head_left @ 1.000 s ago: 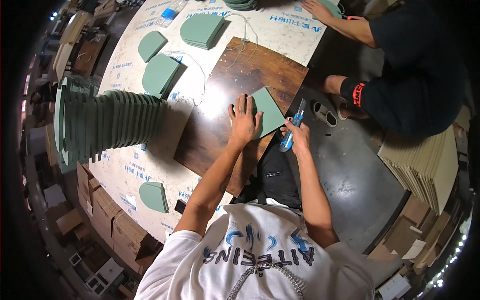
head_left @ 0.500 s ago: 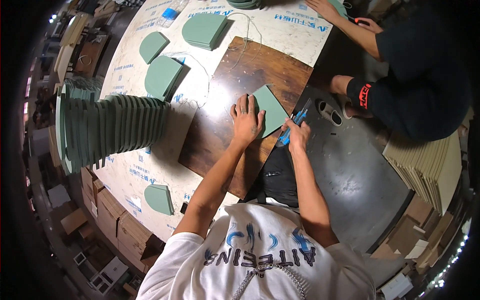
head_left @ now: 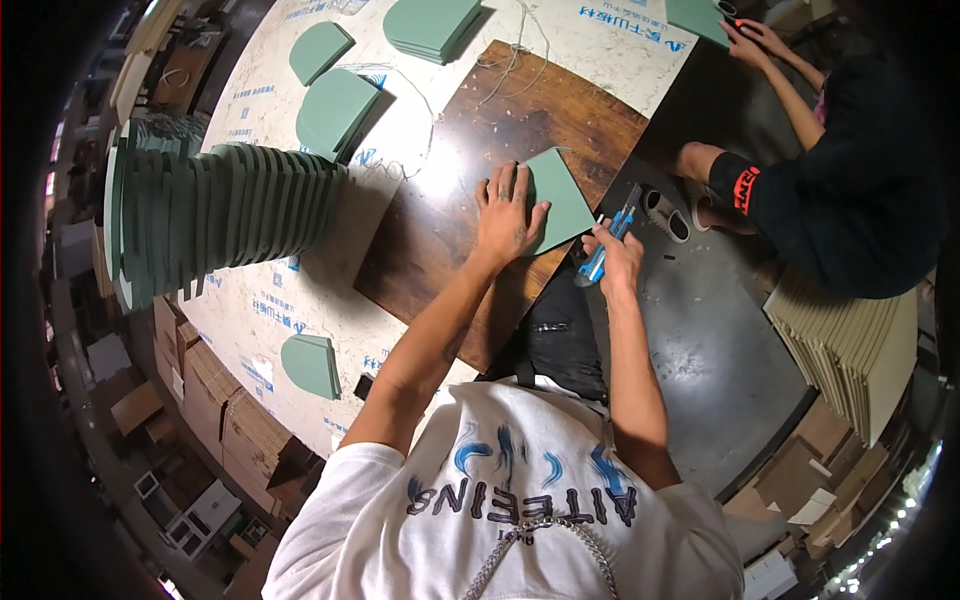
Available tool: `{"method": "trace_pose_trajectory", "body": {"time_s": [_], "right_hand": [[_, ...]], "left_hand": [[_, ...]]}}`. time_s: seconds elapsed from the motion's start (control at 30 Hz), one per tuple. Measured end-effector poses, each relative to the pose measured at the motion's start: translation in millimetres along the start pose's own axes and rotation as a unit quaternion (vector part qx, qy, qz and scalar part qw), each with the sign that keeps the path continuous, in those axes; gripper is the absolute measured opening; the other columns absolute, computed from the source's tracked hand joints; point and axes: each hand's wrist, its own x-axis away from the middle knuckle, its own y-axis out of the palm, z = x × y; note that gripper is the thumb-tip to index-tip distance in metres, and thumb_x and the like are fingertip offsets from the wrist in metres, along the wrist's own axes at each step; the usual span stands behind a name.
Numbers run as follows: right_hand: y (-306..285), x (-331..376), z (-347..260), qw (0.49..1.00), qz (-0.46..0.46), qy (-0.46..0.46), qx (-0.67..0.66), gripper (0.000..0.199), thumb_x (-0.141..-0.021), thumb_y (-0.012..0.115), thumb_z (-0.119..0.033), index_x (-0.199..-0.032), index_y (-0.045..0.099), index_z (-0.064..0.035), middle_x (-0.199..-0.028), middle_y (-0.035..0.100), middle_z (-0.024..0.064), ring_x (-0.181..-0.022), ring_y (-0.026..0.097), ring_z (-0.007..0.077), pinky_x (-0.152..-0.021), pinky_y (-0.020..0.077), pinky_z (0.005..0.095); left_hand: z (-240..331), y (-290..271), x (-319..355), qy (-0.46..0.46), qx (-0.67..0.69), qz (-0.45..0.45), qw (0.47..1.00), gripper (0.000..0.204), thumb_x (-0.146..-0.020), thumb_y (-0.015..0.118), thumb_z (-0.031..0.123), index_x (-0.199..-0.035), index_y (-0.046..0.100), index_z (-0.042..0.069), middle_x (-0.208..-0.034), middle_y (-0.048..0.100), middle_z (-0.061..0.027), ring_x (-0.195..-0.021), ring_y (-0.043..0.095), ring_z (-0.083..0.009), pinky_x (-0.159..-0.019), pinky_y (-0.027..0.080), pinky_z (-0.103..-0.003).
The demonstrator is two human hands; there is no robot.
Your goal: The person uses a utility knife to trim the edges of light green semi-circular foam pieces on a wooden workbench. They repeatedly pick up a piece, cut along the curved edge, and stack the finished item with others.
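Note:
A green, rounded panel [head_left: 563, 205] lies on a dark brown wooden board [head_left: 425, 265], its near right edge close to the board's edge. My left hand [head_left: 508, 220] is spread flat over the panel's left side and presses it down. In my right hand [head_left: 624, 262] is a blue utility knife [head_left: 606, 252], its blade pointing up and away, just off the panel's right corner. The thumb and fingertips of that hand are at the corner. Whether they touch it I cannot tell.
On the white table [head_left: 250, 180] stand a tall row of green panels [head_left: 220, 215] and several smaller piles, one a far stack [head_left: 425, 28]. Loose string [head_left: 520, 50] crosses the board's far end. A co-worker [head_left: 850, 180] at the right handles a red-handled tool by another green panel [head_left: 695, 15].
My right hand and the knife have shifted slightly away from the panel's corner. My left hand stays on the panel. The co-worker's hands have come together at the other panel's edge.

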Motion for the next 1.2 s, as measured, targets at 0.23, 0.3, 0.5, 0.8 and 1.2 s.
{"method": "trace_pose_trajectory", "body": {"time_s": [0.23, 0.3, 0.5, 0.8, 1.2], "right_hand": [[-15, 9, -8, 0.994, -0.03, -0.019, 0.102, 0.022, -0.095, 0.067, -0.011, -0.109, 0.058, 0.0033, -0.09, 0.07, 0.0113, -0.069, 0.071, 0.0193, -0.059, 0.0571, 0.031], [-26, 15, -15, 0.977, -0.041, -0.039, 0.205, 0.026, -0.099, 0.062, -0.018, -0.113, 0.056, 0.0036, -0.09, 0.071, 0.0113, -0.068, 0.069, 0.0162, -0.059, 0.0562, 0.0303], [-53, 42, -49, 0.852, -0.102, -0.133, 0.496, 0.03, -0.098, 0.057, -0.018, -0.117, 0.052, 0.0047, -0.089, 0.068, 0.0243, -0.077, 0.068, 0.039, -0.071, 0.0521, 0.0496], [-23, 65, -92, 0.696, -0.17, -0.094, 0.691, 0.029, -0.097, 0.055, -0.018, -0.113, 0.05, 0.0062, -0.09, 0.066, 0.0332, -0.089, 0.064, 0.0512, -0.081, 0.0509, 0.0563], [-26, 60, -89, 0.664, -0.194, -0.057, 0.72, 0.028, -0.101, 0.053, -0.02, -0.108, 0.045, 0.0062, -0.075, 0.064, 0.0268, -0.073, 0.067, 0.0456, -0.069, 0.0526, 0.0514]], "left_hand": [[20, 9, -3, -0.078, -0.031, -0.013, 0.996, 0.073, -0.095, 0.057, 0.048, -0.147, 0.038, 0.0, -0.146, 0.042, -0.0214, -0.14, 0.032, -0.0378, -0.113, 0.018, -0.06], [21, 12, -2, -0.075, -0.051, -0.009, 0.996, 0.078, -0.096, 0.056, 0.052, -0.15, 0.032, 0.001, -0.145, 0.041, -0.0211, -0.14, 0.032, -0.0368, -0.113, 0.017, -0.06], [28, 10, -4, -0.024, -0.06, -0.01, 0.998, 0.077, -0.096, 0.055, 0.054, -0.147, 0.04, -0.001, -0.144, 0.044, -0.0215, -0.138, 0.035, -0.037, -0.113, 0.021, -0.06], [31, 7, -6, -0.017, -0.047, 0.004, 0.999, 0.078, -0.094, 0.058, 0.056, -0.146, 0.044, 0.0, -0.141, 0.047, -0.0203, -0.134, 0.039, -0.0363, -0.112, 0.022, -0.057], [30, 7, -8, -0.024, -0.049, -0.008, 0.998, 0.075, -0.095, 0.057, 0.055, -0.146, 0.044, 0.001, -0.141, 0.047, -0.0201, -0.134, 0.038, -0.0364, -0.113, 0.021, -0.057]]}}
